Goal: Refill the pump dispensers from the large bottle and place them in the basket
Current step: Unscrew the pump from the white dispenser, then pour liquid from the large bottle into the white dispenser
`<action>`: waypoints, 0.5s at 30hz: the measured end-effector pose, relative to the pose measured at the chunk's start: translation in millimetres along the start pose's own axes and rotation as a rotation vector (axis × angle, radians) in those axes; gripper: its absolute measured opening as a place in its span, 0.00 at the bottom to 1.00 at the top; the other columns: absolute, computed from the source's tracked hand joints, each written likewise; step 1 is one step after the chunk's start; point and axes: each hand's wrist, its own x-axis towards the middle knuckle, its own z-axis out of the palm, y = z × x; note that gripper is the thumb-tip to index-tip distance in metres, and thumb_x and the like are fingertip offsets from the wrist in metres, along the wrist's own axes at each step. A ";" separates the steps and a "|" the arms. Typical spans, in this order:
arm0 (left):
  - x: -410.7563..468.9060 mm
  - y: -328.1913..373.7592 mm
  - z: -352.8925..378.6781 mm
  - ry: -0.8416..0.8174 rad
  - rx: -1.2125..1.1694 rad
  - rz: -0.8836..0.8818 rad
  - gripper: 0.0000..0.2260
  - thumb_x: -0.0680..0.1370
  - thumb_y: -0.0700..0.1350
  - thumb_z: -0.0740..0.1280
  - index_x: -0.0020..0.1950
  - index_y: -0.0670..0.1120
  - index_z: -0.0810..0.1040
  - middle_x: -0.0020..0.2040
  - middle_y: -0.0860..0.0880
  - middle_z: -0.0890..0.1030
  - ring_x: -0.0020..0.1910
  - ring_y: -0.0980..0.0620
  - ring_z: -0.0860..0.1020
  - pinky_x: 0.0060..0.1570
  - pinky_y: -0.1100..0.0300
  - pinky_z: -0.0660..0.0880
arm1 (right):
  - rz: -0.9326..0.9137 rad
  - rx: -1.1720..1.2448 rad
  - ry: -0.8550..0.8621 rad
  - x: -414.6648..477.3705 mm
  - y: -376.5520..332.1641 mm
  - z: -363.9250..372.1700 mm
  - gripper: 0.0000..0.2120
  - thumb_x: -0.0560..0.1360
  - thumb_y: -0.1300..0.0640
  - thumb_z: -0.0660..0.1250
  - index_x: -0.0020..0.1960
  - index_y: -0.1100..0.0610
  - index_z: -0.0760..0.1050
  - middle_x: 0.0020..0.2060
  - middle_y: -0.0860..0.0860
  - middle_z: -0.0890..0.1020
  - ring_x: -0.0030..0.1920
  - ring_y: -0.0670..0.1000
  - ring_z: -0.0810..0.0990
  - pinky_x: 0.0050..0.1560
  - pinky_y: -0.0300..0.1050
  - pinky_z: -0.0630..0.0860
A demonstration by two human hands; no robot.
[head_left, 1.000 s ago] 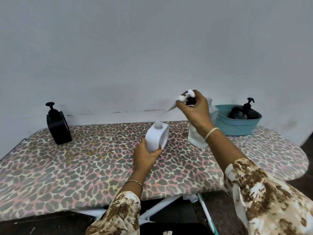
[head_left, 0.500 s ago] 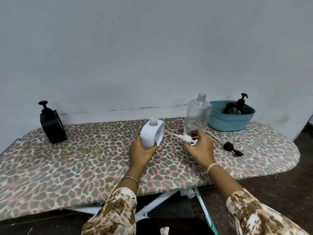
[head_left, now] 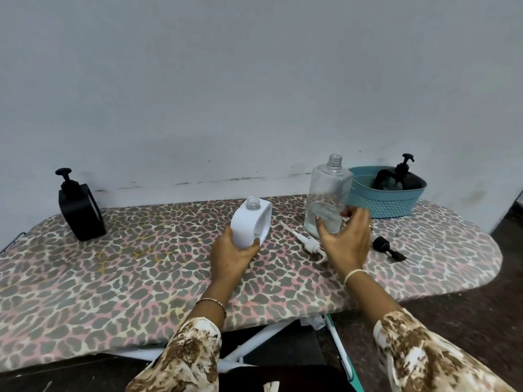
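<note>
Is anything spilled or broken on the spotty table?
No spill or damage shows. Two pump tops lie loose on the cover: a white pump beside the open white dispenser, and a black pump right of the open clear bottle. They look taken off for refilling, not broken.

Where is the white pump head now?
Head view: the white pump lies on the board between the white dispenser and clear bottle, beside the right hand.

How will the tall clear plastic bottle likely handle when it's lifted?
The tall clear plastic bottle looks mostly empty, so it is probably light and easy to tip. Its neck is uncapped, so tilting may spill whatever remains inside.
</note>
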 end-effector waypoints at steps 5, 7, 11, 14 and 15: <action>1.8 -3.2 2.7 -0.006 -0.005 -0.021 0.28 0.65 0.53 0.78 0.61 0.49 0.73 0.54 0.46 0.82 0.44 0.43 0.83 0.42 0.46 0.82 | 0.214 0.352 -0.077 41.2 -1.2 12.9 0.57 0.57 0.48 0.82 0.74 0.57 0.50 0.71 0.56 0.58 0.68 0.53 0.64 0.72 0.48 0.62; 2.3 -3.6 3.7 -0.012 -0.010 -0.037 0.29 0.65 0.54 0.78 0.62 0.50 0.72 0.53 0.46 0.82 0.44 0.42 0.83 0.41 0.46 0.82 | 0.274 0.432 -0.146 53.5 2.6 19.1 0.62 0.56 0.50 0.83 0.76 0.52 0.45 0.75 0.55 0.54 0.74 0.56 0.60 0.74 0.53 0.59; 3.9 -4.3 4.8 -0.008 -0.019 -0.043 0.28 0.65 0.53 0.78 0.61 0.50 0.73 0.55 0.47 0.82 0.44 0.43 0.83 0.42 0.47 0.82 | 0.305 0.525 -0.270 64.0 10.1 24.9 0.56 0.54 0.51 0.83 0.74 0.52 0.55 0.71 0.55 0.67 0.70 0.56 0.68 0.71 0.59 0.64; 3.8 -3.1 4.8 0.004 -0.017 -0.043 0.28 0.65 0.51 0.78 0.62 0.48 0.73 0.56 0.47 0.81 0.46 0.44 0.82 0.44 0.47 0.82 | 0.312 0.518 -0.325 65.3 14.0 30.3 0.50 0.53 0.50 0.83 0.69 0.54 0.64 0.64 0.54 0.75 0.64 0.56 0.74 0.66 0.59 0.71; 4.4 -3.8 5.0 0.008 -0.020 -0.038 0.28 0.66 0.51 0.78 0.62 0.48 0.73 0.56 0.47 0.81 0.46 0.44 0.82 0.44 0.47 0.82 | 0.312 0.520 -0.324 64.9 13.0 31.9 0.47 0.54 0.51 0.83 0.68 0.54 0.66 0.63 0.54 0.76 0.63 0.55 0.75 0.66 0.58 0.72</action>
